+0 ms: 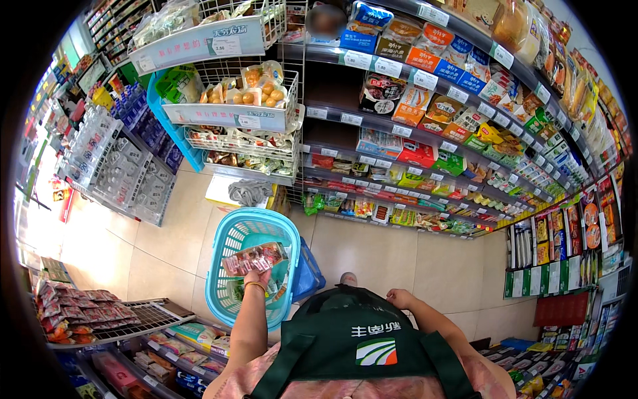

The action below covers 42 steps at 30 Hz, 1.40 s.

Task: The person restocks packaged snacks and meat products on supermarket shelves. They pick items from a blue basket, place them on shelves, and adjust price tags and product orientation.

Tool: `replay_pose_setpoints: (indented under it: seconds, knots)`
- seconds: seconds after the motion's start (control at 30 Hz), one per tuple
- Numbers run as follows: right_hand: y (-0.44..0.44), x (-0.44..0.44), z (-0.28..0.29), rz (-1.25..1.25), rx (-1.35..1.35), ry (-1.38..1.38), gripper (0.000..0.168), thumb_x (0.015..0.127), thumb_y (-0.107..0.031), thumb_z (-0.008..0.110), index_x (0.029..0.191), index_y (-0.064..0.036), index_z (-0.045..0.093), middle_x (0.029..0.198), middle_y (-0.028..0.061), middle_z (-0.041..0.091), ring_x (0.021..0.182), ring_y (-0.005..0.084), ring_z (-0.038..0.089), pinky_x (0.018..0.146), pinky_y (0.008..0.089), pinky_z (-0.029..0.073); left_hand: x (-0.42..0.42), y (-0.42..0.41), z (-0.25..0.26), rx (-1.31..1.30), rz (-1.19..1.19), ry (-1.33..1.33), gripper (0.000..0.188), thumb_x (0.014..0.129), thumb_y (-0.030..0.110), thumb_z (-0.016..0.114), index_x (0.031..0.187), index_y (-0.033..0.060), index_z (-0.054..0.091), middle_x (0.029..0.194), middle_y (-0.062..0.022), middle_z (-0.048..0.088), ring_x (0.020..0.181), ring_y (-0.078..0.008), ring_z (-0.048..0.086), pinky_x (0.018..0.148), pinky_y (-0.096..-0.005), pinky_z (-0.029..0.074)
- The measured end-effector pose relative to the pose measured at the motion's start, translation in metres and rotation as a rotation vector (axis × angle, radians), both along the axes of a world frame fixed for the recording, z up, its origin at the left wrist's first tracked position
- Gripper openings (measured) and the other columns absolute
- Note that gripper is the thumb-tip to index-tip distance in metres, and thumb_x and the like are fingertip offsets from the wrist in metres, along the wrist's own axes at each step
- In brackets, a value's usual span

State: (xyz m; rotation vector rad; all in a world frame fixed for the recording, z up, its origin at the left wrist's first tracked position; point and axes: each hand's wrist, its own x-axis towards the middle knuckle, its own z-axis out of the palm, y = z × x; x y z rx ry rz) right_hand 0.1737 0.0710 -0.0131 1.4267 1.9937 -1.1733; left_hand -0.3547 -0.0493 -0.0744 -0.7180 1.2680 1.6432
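Observation:
My left hand reaches into a turquoise plastic basket and grips the near edge of an open box of small red-and-white snack packets. Green packets and other packaged goods lie lower in the basket. Beneath its right side shows a blue plastic stool or crate. My right hand hangs at the edge of the dark green apron, its fingers loosely curled. Whether it touches the apron or pinches something small cannot be made out.
Shelves of boxed snacks with price tags run along the far side. A wire rack of packaged eggs stands behind the basket, with a carton at its foot. Shrink-wrapped bottles stand left. A wire shelf holds red packets.

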Motion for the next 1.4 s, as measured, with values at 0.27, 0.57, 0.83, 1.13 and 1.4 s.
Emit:
replay_pose_setpoints:
  seconds: [0.27,0.57,0.83,1.13,1.4]
  knots:
    - [-0.019,0.022,0.012,-0.073,-0.025,-0.033,0.033,0.089,-0.028,0.063,0.113,-0.004,0.065,0.099,0.0161,0.071,0.091,0.0282,0.069,0.082,0.0368,0.054,-0.015,0.024,-0.029,-0.096,0.115,0.054,0.029,0.095,0.003,0.041,0.122,-0.0004,0.053,0.109,-0.0183,0.065,0.089,-0.0297,0.068,0.066,-0.0391,0.063]
    - [-0.024,0.028,0.041,-0.051,-0.005,-0.048,0.036,0.089,-0.03,0.062,0.114,-0.003,0.064,0.099,0.019,0.071,0.093,0.0316,0.068,0.083,0.0384,0.053,-0.011,0.028,-0.052,-0.088,0.25,-0.066,0.036,0.099,0.011,0.035,0.131,0.0081,0.05,0.12,-0.0173,0.06,0.1,-0.0356,0.064,0.074,-0.0444,0.061]
    - [-0.018,0.019,0.047,-0.055,-0.01,-0.026,0.035,0.089,-0.029,0.062,0.112,-0.003,0.065,0.096,0.0186,0.071,0.092,0.0312,0.069,0.082,0.0392,0.054,-0.006,0.017,-0.042,-0.103,0.059,0.002,0.042,0.101,0.021,0.039,0.135,-0.0045,0.036,0.121,-0.0277,0.055,0.096,-0.0395,0.065,0.074,-0.0445,0.062]
    - [-0.006,-0.003,0.035,0.105,0.016,-0.027,0.032,0.091,-0.027,0.061,0.112,-0.003,0.064,0.098,0.0162,0.071,0.091,0.0291,0.069,0.082,0.037,0.053,0.019,-0.017,-0.026,0.022,-0.118,-0.033,0.038,0.097,0.019,0.048,0.131,0.0026,0.043,0.118,-0.0199,0.058,0.095,-0.0339,0.063,0.079,-0.0435,0.057]
    - [0.009,-0.038,0.019,0.081,0.051,0.048,0.035,0.087,-0.03,0.064,0.11,-0.004,0.065,0.099,0.0193,0.069,0.092,0.0339,0.067,0.081,0.0411,0.053,0.077,-0.022,0.057,0.14,-0.406,0.225,0.025,0.097,0.029,0.055,0.109,0.0079,0.061,0.095,-0.0079,0.066,0.083,-0.021,0.063,0.074,-0.0361,0.052]
